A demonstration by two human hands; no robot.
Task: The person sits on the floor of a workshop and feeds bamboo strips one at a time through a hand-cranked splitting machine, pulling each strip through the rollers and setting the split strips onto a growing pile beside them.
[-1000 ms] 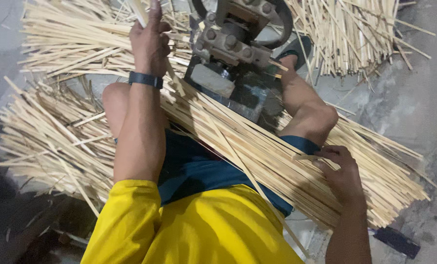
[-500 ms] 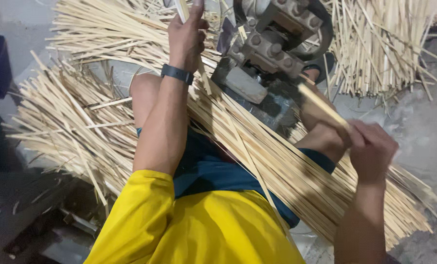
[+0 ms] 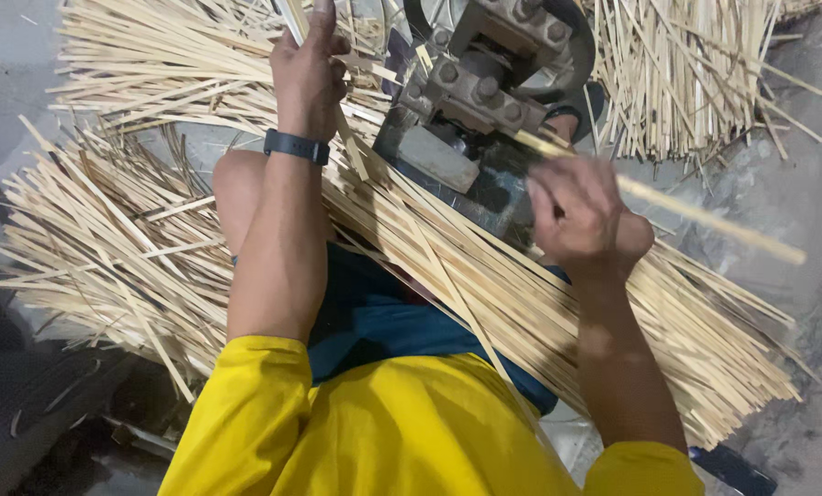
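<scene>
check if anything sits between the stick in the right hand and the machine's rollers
Nothing visible does. The right hand holds the stick with its tip already at the machine; the bundle across the lap lies below that path.

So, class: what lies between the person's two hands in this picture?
In the head view, the grey metal machine sits between the left hand and the right hand, with the bundle of bamboo strips across the lap just below it.

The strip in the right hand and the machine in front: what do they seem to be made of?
Strip in the right hand: probably split bamboo or wood, pale yellow, matte, thin and straight.
Machine: likely steel or iron, dark grey, dull, with large bolt heads.
</scene>
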